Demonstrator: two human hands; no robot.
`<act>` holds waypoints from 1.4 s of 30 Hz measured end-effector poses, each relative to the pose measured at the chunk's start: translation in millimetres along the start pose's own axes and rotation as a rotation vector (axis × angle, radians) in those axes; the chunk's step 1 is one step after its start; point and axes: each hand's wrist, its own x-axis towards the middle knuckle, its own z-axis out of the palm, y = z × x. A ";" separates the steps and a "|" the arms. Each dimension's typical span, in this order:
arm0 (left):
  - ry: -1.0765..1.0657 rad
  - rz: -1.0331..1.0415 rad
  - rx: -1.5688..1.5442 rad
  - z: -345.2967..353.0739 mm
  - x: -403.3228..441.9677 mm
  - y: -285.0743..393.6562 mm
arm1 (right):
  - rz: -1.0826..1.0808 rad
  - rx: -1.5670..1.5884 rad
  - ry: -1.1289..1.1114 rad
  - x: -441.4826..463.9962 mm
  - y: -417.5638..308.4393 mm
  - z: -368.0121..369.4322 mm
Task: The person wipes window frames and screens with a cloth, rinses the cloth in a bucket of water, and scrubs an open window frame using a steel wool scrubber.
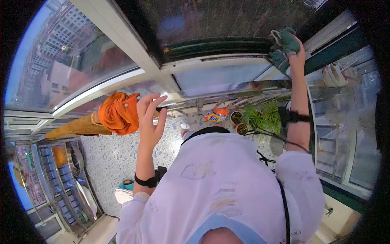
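My right hand reaches up at the upper right and is closed on a bunched green cloth. The cloth lies against the corner of the white window frame, beside a dark glass pane. On the left, my left hand is raised with its fingers apart and slightly bent, holding nothing. Just beside it is a crumpled orange cloth, at the end of a long brown item; whether the hand touches the cloth I cannot tell.
Below are a pebble-patterned floor, an orange detergent bag and a leafy green potted plant. A shelf rack stands at the lower left. White pots show near the glass on the right.
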 end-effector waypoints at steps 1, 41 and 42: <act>-0.027 -0.006 -0.023 1.8 0.8 -2.9 | 0.076 0.478 0.064 -10.9 -21.5 3.9; -0.261 -0.280 -0.811 69.2 30.2 32.6 | 0.371 0.939 -0.802 -135.4 -131.0 86.1; -0.283 -0.294 -0.841 76.5 27.8 29.1 | 0.314 0.876 -0.726 -140.3 -132.5 93.1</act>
